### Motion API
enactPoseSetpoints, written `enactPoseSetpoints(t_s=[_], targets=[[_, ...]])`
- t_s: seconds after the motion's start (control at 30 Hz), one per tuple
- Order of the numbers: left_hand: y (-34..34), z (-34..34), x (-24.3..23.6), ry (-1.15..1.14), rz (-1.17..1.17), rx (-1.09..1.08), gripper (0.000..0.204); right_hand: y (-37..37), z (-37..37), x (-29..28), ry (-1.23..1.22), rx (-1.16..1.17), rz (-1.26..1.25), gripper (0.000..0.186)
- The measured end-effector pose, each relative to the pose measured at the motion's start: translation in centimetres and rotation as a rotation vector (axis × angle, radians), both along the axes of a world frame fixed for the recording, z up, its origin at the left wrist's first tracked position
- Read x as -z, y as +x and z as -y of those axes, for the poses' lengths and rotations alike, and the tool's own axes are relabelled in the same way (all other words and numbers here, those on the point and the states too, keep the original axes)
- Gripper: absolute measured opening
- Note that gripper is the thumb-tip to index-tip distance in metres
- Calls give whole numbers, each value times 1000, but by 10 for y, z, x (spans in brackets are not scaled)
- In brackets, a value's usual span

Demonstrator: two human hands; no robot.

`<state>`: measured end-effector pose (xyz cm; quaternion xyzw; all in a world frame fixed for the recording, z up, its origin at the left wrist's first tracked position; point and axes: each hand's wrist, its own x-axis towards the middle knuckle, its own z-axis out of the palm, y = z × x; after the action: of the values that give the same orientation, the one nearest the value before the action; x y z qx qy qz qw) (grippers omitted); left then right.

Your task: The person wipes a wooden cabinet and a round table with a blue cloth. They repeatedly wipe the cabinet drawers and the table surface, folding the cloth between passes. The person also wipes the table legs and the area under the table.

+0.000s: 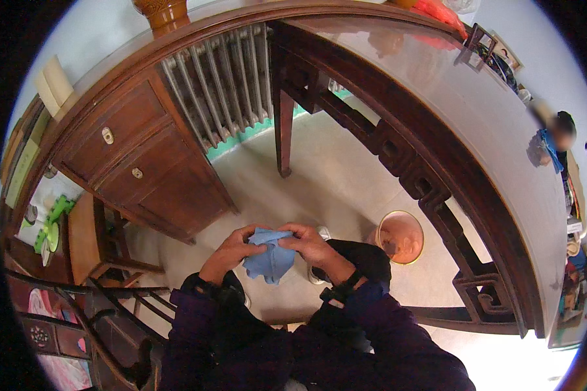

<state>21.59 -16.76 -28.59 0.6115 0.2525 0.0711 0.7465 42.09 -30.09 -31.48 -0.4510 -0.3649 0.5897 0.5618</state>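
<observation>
Blue cloth (269, 264) hangs between the left hand (235, 251) and the right hand (312, 246) above a pale floor (346, 189), left of a pink bin (407, 227) and on the near side of a dark wooden cabinet (153, 163). Thin by its look, it should handle as light, soft and hard to damage, with little slip; its upper edge, one side to each hand, seems the surest hold. Each grip pinches it there between thumb and fingers. Plain and matt, the fabric is crumpled on top, its lower edge uneven.
</observation>
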Motion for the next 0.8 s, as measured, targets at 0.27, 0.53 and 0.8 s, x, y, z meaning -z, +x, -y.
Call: enactPoseSetpoints(t_s=[0.27, 0.53, 0.8], targets=[[1, 21, 2, -292, -9, 108, 56, 13, -7, 0, -22, 188, 83, 29], [7, 7, 25, -227, -43, 6, 47, 9, -3, -2, -1, 186, 111, 34], [11, 6, 35, -79, -52, -83, 40, -12, -8, 11, -138, 172, 284, 34]])
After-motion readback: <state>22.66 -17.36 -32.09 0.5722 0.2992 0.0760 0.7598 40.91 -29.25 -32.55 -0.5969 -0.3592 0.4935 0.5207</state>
